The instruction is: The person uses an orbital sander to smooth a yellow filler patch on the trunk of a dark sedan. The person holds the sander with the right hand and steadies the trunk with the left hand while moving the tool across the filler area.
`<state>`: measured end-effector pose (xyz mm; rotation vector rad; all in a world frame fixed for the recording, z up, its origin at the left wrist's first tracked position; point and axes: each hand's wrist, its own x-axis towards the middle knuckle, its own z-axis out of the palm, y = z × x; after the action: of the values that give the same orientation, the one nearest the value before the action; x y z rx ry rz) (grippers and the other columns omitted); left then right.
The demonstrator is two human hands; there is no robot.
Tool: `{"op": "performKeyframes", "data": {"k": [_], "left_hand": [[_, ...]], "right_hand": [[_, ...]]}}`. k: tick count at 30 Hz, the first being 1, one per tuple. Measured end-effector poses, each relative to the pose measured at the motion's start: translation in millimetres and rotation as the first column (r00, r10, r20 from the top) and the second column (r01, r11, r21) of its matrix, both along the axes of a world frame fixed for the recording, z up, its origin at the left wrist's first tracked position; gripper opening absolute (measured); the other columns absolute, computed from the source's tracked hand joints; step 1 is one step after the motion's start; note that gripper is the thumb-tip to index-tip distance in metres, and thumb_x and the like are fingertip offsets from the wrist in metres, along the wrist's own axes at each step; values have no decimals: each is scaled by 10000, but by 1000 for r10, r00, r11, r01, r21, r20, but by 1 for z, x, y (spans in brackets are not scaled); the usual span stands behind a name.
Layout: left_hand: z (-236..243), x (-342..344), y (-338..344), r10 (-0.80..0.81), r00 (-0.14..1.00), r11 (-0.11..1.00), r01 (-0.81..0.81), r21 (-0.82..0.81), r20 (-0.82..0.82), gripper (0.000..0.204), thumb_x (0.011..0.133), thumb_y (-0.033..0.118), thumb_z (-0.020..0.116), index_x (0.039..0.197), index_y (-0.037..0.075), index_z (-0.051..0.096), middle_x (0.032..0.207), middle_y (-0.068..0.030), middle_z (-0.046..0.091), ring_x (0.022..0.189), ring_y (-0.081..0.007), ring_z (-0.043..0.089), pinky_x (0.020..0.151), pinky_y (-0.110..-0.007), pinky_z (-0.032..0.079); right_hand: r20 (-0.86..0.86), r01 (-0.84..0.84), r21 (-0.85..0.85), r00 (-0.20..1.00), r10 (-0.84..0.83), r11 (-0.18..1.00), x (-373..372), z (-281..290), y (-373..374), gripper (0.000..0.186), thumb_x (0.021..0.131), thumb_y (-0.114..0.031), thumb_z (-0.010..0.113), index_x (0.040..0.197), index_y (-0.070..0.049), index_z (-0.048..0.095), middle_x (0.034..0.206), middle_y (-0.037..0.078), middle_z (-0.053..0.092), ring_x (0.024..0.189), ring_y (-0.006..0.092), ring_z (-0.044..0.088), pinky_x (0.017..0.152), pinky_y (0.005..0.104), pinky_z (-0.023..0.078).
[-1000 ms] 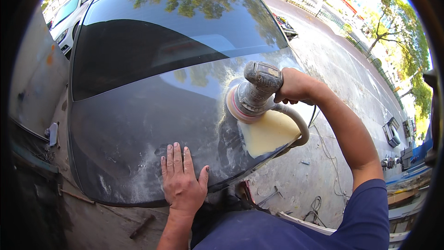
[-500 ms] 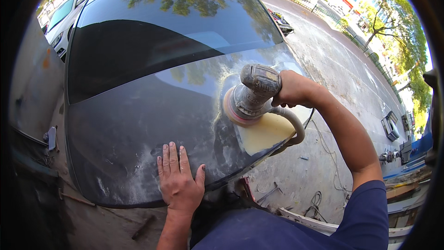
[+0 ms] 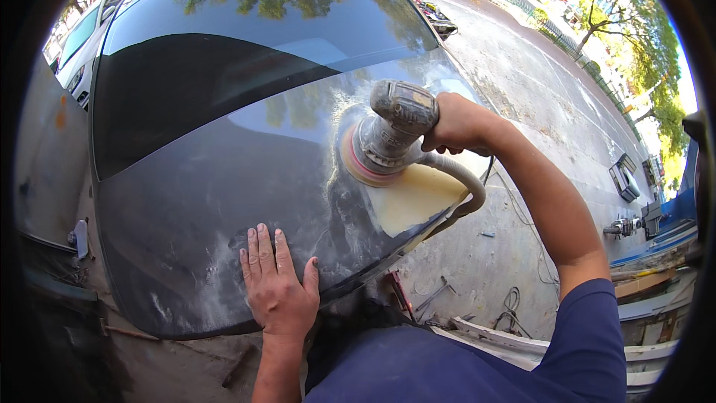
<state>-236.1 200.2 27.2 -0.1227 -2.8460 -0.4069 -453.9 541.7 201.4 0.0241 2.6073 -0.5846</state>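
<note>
Bright daylight leaves the paving [image 3: 522, 93] pale, with strong fisheye bending and dark vignetting all around.

The filler [image 3: 416, 200] looks smooth and matt, the window [image 3: 246, 52] glossy.

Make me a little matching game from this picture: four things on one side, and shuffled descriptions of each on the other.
1. Left hand
2. Right hand
3. Filler patch
4. Hose

A. Pale yellow
B. Bending round in a curve from the sander
C. Palm down on the dark car panel
D. Gripping the sander

Pairs: 1-C, 2-D, 3-A, 4-B.
</note>
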Motion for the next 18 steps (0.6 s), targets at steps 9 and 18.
{"op": "performKeyframes", "data": {"k": [9, 18], "left_hand": [[3, 1, 0, -2, 1000, 1000, 2, 14, -3, 766, 1067, 403, 808, 1654, -49, 614, 1794, -297, 514, 1718, -459, 435, 1423, -601, 323], [4, 2, 0, -12, 1000, 999, 13, 36, -14, 725, 1093, 372, 781, 1652, -58, 611, 1796, -286, 515, 1716, -453, 436, 1427, -590, 312]], "right_hand": [[7, -361, 195, 930, 367, 912, 70, 8, -18, 311, 783, -201, 879, 979, 40, 864, 978, 273, 848, 911, 441, 832, 914, 462, 672], [-37, -129, 106, 990, 134, 986, 27, 1, -26, 269, 804, -156, 923, 982, 39, 869, 872, 209, 850, 762, 311, 832, 764, 428, 664]]}}
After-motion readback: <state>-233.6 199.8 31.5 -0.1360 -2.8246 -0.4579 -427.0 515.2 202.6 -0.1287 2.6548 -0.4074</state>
